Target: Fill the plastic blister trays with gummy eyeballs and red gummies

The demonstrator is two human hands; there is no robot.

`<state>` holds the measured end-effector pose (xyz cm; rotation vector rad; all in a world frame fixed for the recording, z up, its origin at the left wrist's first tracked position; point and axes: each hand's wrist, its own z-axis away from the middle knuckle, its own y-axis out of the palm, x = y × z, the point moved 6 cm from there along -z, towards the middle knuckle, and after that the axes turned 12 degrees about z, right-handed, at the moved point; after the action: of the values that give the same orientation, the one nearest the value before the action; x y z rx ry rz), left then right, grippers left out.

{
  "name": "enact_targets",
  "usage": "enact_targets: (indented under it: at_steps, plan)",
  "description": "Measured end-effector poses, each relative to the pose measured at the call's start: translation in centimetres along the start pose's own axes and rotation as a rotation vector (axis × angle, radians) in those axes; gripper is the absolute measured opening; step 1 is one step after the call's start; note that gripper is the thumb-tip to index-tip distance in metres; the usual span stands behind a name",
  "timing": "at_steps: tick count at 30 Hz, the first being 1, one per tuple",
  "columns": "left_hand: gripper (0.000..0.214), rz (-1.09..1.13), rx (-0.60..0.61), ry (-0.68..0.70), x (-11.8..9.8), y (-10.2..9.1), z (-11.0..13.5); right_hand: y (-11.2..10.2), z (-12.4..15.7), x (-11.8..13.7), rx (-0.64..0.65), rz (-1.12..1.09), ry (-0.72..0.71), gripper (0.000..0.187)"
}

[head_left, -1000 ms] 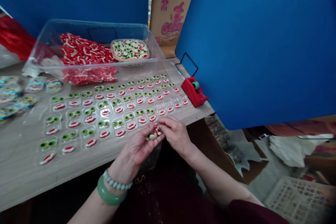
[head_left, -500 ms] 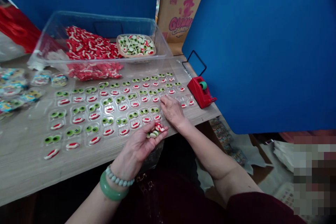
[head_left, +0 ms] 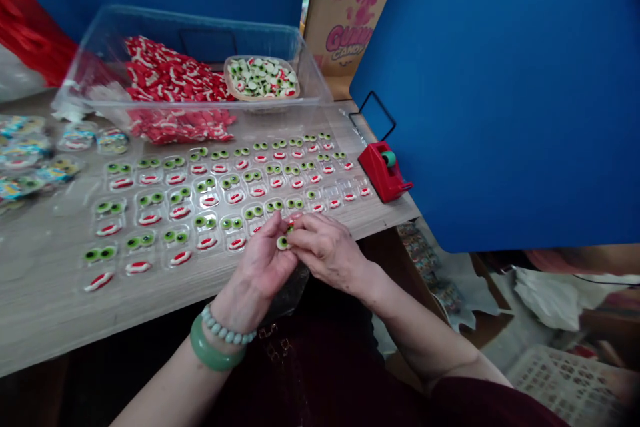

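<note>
My left hand [head_left: 261,269] is cupped at the table's front edge around a few gummy candies [head_left: 283,242], green eyes and red-white lips. My right hand [head_left: 326,248] meets it, fingers pinched on one of those candies. Just beyond both hands lie clear blister trays [head_left: 220,193] in rows, most cells filled with a pair of green eyes and a red mouth. A few cells at the right end [head_left: 345,185] hold only a mouth.
A clear plastic bin [head_left: 100,60] at the back holds red-white gummies [head_left: 170,80] and a bowl of eye gummies [head_left: 261,77]. A red tape dispenser [head_left: 383,170] sits at the table's right corner. Wrapped packs [head_left: 30,160] lie at left. Blue panels and a cardboard box [head_left: 350,7] stand behind.
My right hand reached out to the trays near the right end, then came back to my left hand and pinched a candy. The left hand stayed at the front edge.
</note>
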<state>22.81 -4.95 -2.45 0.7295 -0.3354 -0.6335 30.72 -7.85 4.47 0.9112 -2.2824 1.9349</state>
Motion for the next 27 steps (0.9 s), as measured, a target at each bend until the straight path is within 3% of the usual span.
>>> enact_targets:
  at_steps: [2,4,7,11,16,22,27]
  plan:
    - [0.031,-0.002,-0.008,0.002,0.2,0.0,0.0,-0.3,-0.1,-1.0,-0.060,-0.093,0.083,0.016]
    - [0.025,-0.029,-0.010,0.017,0.3,-0.1,-0.1,-0.7,-0.2,-3.8,-0.125,-0.135,0.287,0.012]
    - [0.020,-0.111,-0.068,0.034,0.5,-0.8,-0.4,-1.0,-0.7,-8.6,-0.176,0.035,0.541,0.012]
    - [0.020,-0.193,-0.108,-0.038,1.2,-1.4,-0.6,0.3,-2.7,-11.1,-0.074,0.370,0.435,0.019]
    - [0.016,-0.178,-0.111,-0.091,2.0,-1.3,-1.5,2.7,-3.5,-10.5,0.061,0.632,0.358,0.024]
    - [0.018,-0.093,-0.124,-0.080,2.4,-1.1,-3.1,2.9,-3.1,-10.1,0.151,0.550,0.415,0.025]
    - [0.016,-0.090,-0.121,-0.108,2.7,-1.1,-3.5,2.8,-3.7,-11.6,0.160,0.433,0.503,0.023]
